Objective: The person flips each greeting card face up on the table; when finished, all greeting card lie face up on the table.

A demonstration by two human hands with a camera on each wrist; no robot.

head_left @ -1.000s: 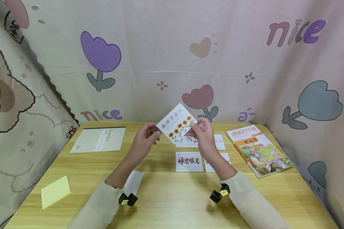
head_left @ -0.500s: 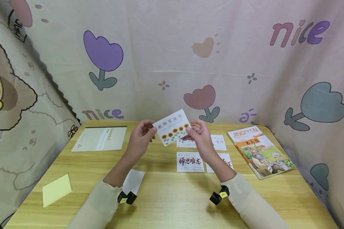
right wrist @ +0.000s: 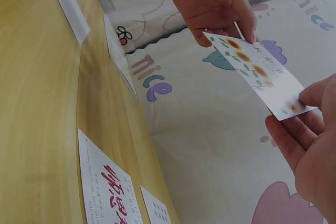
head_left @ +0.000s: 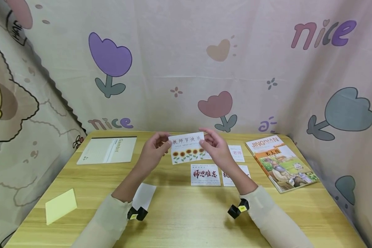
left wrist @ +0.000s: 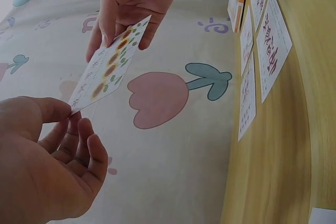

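A white greeting card (head_left: 188,147) with Chinese writing and a row of sunflowers is held up above the back of the table, nearly level. My left hand (head_left: 153,151) pinches its left edge between thumb and fingers. On the opposite edge, my right hand (head_left: 216,148) pinches it the same way. Both wrist views show the sunflower card (left wrist: 107,66) stretched between the two hands. Below lie several flat cards in two rows, among them one with red brush writing (head_left: 205,174). The right hand and forearm partly cover the others.
An illustrated book (head_left: 280,163) lies at the right of the table. Back left is a pale notebook (head_left: 106,150). A yellow paper (head_left: 61,206) sits front left, and a white paper (head_left: 145,196) lies partly behind the left forearm. A printed curtain (head_left: 161,69) closes the back.
The sunflower card has turned from a steep slant to nearly level and come down slightly. Both hands still pinch it; the right fingers have shifted to its right edge.
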